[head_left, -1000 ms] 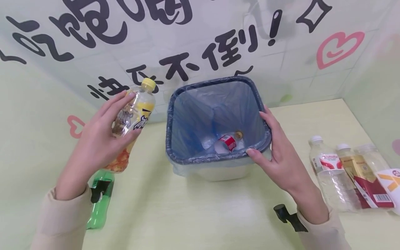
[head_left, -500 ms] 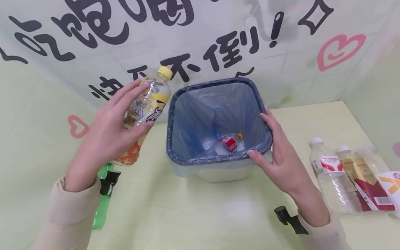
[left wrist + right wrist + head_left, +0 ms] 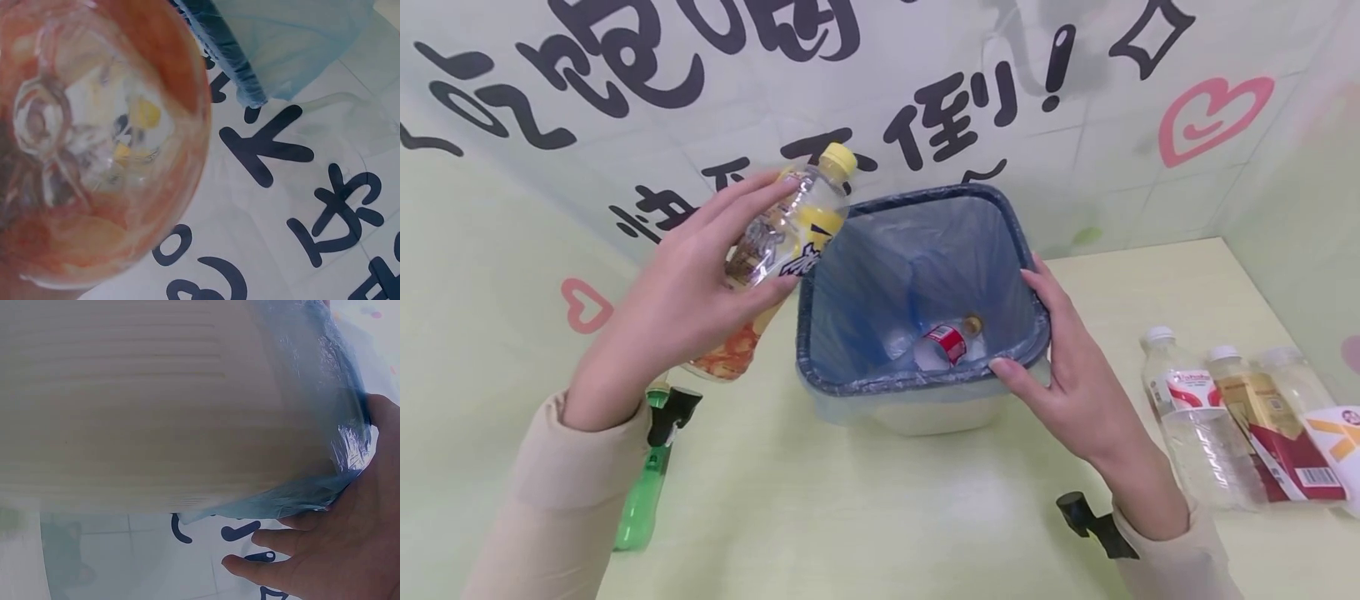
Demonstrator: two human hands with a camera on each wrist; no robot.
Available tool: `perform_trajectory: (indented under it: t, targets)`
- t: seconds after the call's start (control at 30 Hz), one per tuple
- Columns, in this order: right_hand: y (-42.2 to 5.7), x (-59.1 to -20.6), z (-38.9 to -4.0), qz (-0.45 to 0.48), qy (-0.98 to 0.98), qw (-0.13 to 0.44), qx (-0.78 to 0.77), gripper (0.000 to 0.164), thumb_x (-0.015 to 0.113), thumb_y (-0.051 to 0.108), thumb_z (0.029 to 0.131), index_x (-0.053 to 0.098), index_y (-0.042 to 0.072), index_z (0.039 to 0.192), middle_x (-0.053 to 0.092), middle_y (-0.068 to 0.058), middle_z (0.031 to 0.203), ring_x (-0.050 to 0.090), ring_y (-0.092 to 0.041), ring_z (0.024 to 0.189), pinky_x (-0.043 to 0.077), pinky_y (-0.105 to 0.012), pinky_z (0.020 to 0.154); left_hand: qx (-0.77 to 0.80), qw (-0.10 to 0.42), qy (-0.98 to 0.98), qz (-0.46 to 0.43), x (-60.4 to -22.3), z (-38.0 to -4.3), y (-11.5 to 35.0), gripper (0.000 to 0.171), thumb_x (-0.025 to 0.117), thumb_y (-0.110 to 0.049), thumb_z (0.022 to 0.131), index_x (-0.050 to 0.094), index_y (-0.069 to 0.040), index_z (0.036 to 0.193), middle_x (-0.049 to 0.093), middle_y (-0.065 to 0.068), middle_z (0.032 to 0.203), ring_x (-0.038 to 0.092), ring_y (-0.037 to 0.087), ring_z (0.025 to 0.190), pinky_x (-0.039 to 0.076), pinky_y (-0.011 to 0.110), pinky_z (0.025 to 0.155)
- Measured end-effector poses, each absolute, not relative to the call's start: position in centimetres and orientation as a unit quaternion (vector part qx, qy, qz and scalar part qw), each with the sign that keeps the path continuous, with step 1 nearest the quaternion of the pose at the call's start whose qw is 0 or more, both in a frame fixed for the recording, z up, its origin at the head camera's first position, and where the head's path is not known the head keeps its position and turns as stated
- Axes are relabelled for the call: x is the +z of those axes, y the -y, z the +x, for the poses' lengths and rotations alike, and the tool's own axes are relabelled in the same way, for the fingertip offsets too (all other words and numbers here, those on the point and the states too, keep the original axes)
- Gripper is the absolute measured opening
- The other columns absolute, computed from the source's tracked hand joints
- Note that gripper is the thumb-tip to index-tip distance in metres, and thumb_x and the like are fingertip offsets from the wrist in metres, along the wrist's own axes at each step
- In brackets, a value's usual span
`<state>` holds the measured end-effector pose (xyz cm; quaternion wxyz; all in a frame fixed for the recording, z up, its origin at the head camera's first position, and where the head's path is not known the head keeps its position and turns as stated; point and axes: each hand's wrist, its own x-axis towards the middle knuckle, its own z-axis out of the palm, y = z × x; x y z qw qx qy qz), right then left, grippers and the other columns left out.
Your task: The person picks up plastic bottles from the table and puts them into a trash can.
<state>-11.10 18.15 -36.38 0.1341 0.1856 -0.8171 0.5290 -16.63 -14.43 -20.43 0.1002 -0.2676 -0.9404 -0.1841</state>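
My left hand (image 3: 673, 292) grips a clear plastic bottle (image 3: 816, 225) with a yellow cap and an orange-patterned lower part. It is tilted, cap up and to the right, beside the bin's left rim. The bottle's base (image 3: 106, 156) fills the left of the left wrist view. My right hand (image 3: 1078, 383) holds the right side of a trash bin (image 3: 895, 385), thumb at the front rim. A blue bag (image 3: 312, 481) lines the bin and folds over its rim. Inside lies a clear bottle (image 3: 946, 345) with a red label.
A green bottle (image 3: 642, 504) lies at left, partly behind my left sleeve. At right lie several bottles: one clear with a white cap (image 3: 1202, 433), one gold and red (image 3: 1285, 442), one with a white and orange label (image 3: 1337, 437). A wall with black lettering stands behind the bin.
My left hand has carried the yellow-capped bottle right and upward, to the bin's left rim. More of the green bottle's neck shows now. The right hand stays on the bin.
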Motion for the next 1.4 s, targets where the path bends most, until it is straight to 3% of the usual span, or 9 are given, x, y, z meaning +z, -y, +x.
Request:
perform_trajectory:
  t: [0.53, 0.67, 0.9, 1.0, 1.13, 1.2, 1.27, 1.37, 1.4]
  targets:
    - [-18.3, -36.4, -11.2, 0.189, 0.816, 0.136, 0.528, 0.085, 0.073, 0.012, 0.088, 0.024, 0.017, 0.157, 0.012, 0.010, 0.166, 0.017, -0.015, 0.150, 0.021, -0.028, 0.118, -0.170, 0.104, 0.934, -0.296, -20.3, -17.1, 12.7, 0.085, 0.081, -0.013, 0.083, 0.038, -0.032, 0.154, 0.032, -0.011, 0.158, 0.061, 0.017, 0.091, 0.052, 0.032, 0.071]
    - [-18.4, -36.4, -11.2, 0.185, 0.820, 0.129, 0.526, 0.084, 0.073, 0.015, 0.089, 0.024, 0.017, 0.157, 0.011, 0.011, 0.165, 0.016, -0.015, 0.150, 0.022, -0.036, 0.119, -0.168, 0.093, 0.934, -0.301, -20.3, -17.4, 12.1, 0.084, 0.081, -0.015, 0.084, 0.038, -0.033, 0.154, 0.031, -0.009, 0.159, 0.060, 0.022, 0.106, 0.052, 0.036, 0.077]
    - [-18.4, -36.3, -11.1, 0.183, 0.825, 0.122, 0.521, 0.084, 0.072, 0.018, 0.090, 0.023, 0.020, 0.157, 0.011, 0.010, 0.165, 0.017, -0.017, 0.150, 0.023, -0.051, 0.117, -0.160, 0.085, 0.929, -0.323, -20.3, -17.7, 10.5, 0.081, 0.080, -0.017, 0.084, 0.039, -0.029, 0.153, 0.031, -0.010, 0.159, 0.060, 0.018, 0.092, 0.049, 0.033, 0.077]
    - [-18.4, -36.2, -11.2, 0.187, 0.824, 0.122, 0.521, 0.084, 0.072, 0.017, 0.090, 0.023, 0.021, 0.157, 0.012, 0.008, 0.165, 0.017, -0.019, 0.150, 0.023, -0.049, 0.118, -0.156, 0.073, 0.928, -0.329, -20.3, -17.8, 9.8, 0.081, 0.079, -0.020, 0.085, 0.038, -0.030, 0.154, 0.030, -0.010, 0.159, 0.057, 0.019, 0.115, 0.050, 0.037, 0.087]
    - [-18.5, -36.1, -11.2, 0.188, 0.827, 0.125, 0.515, 0.084, 0.072, 0.017, 0.089, 0.023, 0.020, 0.157, 0.011, 0.008, 0.166, 0.016, -0.018, 0.150, 0.022, -0.046, 0.118, -0.148, 0.070, 0.925, -0.342, -20.4, -17.9, 9.0, 0.081, 0.078, -0.022, 0.086, 0.036, -0.031, 0.154, 0.030, -0.008, 0.159, 0.056, 0.019, 0.118, 0.046, 0.041, 0.093]
    - [-18.5, -36.1, -11.3, 0.188, 0.828, 0.126, 0.513, 0.084, 0.073, 0.017, 0.089, 0.023, 0.019, 0.157, 0.011, 0.009, 0.165, 0.016, -0.017, 0.150, 0.022, -0.046, 0.118, -0.146, 0.067, 0.924, -0.347, -20.4, -18.0, 8.7, 0.080, 0.078, -0.023, 0.086, 0.037, -0.031, 0.154, 0.031, -0.007, 0.159, 0.061, 0.016, 0.098, 0.046, 0.038, 0.088]
    - [-18.4, -36.2, -11.3, 0.187, 0.827, 0.127, 0.514, 0.084, 0.073, 0.017, 0.089, 0.023, 0.020, 0.157, 0.011, 0.010, 0.165, 0.017, -0.017, 0.150, 0.023, -0.050, 0.117, -0.145, 0.060, 0.924, -0.349, -20.4, -18.1, 8.4, 0.080, 0.078, -0.023, 0.086, 0.037, -0.030, 0.154, 0.031, -0.006, 0.159, 0.057, 0.014, 0.073, 0.045, 0.035, 0.079]
    - [-18.2, -36.3, -11.2, 0.185, 0.822, 0.127, 0.524, 0.084, 0.073, 0.015, 0.088, 0.024, 0.021, 0.157, 0.012, 0.010, 0.165, 0.018, -0.017, 0.150, 0.024, -0.056, 0.115, -0.145, 0.050, 0.922, -0.356, -20.4, -18.2, 8.1, 0.080, 0.079, -0.023, 0.086, 0.037, -0.029, 0.154, 0.031, -0.004, 0.159, 0.049, 0.013, 0.060, 0.043, 0.033, 0.074]
    - [-18.1, -36.4, -11.1, 0.184, 0.820, 0.128, 0.527, 0.085, 0.073, 0.014, 0.088, 0.024, 0.021, 0.157, 0.012, 0.010, 0.165, 0.018, -0.017, 0.150, 0.025, -0.057, 0.115, -0.146, 0.047, 0.921, -0.359, -20.5, -18.3, 8.0, 0.080, 0.079, -0.022, 0.086, 0.038, -0.028, 0.154, 0.031, -0.004, 0.159, 0.051, 0.012, 0.063, 0.043, 0.033, 0.074]
